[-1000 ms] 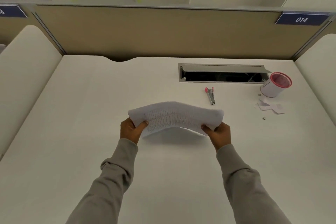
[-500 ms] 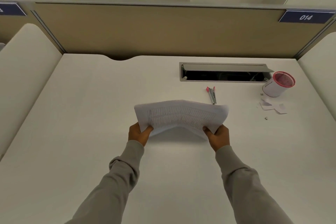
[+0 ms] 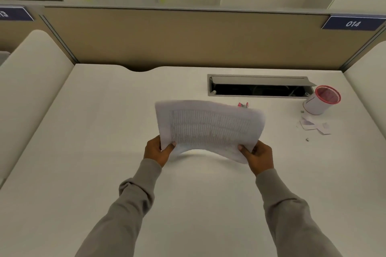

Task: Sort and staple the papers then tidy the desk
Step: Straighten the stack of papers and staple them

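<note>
A stack of printed papers (image 3: 210,128) is held above the middle of the white desk (image 3: 104,152), its printed face tilted up toward me and its near edge sagging. My left hand (image 3: 156,150) pinches the lower left corner, thumb on top. My right hand (image 3: 258,155) grips the lower right corner the same way. Just behind the papers' far edge, only the red-tipped end of the stapler (image 3: 243,105) shows; the rest is hidden by the sheets.
A white cup with a red rim (image 3: 320,100) stands at the right back, with small paper scraps (image 3: 313,126) on the desk in front of it. An open cable slot (image 3: 259,86) runs along the back. Partition walls close off the back and both sides.
Both hands have lifted the papers and tipped the printed face up toward me. The stack now covers most of the stapler, which lay fully in view before.
</note>
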Demonstrator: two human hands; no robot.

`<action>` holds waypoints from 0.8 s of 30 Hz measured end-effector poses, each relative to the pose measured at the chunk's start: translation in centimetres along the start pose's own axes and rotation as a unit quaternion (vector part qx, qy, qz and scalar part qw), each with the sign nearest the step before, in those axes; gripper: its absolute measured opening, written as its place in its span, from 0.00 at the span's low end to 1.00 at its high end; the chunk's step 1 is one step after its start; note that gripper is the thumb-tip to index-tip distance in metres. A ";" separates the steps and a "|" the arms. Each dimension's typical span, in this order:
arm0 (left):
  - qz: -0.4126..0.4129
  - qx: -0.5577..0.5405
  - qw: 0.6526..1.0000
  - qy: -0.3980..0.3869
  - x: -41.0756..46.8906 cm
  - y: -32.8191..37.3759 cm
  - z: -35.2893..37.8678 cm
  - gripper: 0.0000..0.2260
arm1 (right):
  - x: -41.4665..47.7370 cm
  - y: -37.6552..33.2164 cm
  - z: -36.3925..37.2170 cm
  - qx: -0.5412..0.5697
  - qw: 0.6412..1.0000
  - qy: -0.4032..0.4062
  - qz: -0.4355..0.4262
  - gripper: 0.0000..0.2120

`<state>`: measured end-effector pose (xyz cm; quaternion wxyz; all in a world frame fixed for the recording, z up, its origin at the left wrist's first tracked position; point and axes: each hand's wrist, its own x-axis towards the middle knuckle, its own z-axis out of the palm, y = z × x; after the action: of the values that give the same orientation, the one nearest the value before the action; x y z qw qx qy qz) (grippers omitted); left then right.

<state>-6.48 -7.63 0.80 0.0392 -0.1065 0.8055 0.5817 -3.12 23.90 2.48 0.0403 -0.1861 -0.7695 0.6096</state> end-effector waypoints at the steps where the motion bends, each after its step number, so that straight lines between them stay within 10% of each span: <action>1: 0.018 -0.015 1.000 -0.008 0.1 0.6 -0.5 0.10 | 0.0 -0.2 -0.3 0.013 1.000 -0.011 0.004 0.12; 6: -0.034 -0.219 0.974 0.042 0.5 3.6 -1.8 0.10 | -0.5 -1.1 -0.2 0.136 0.988 -0.023 0.070 0.14; 12: -0.146 -0.556 0.818 0.014 -1.0 5.7 1.4 0.19 | -2.6 -1.2 1.9 0.296 0.941 -0.048 0.155 0.19; 18: -0.104 -0.476 0.873 0.033 -1.1 8.4 2.8 0.09 | -3.8 0.5 3.7 0.293 0.931 -0.019 0.217 0.24; 24: -0.003 -0.365 0.931 -0.016 -0.9 8.9 0.6 0.06 | -1.9 -1.8 1.9 0.012 0.994 0.049 0.095 0.49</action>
<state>-7.59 -4.31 9.06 0.0127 -0.1066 0.5367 0.8369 -2.31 21.20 4.00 0.0220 -0.2871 -0.7379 0.6104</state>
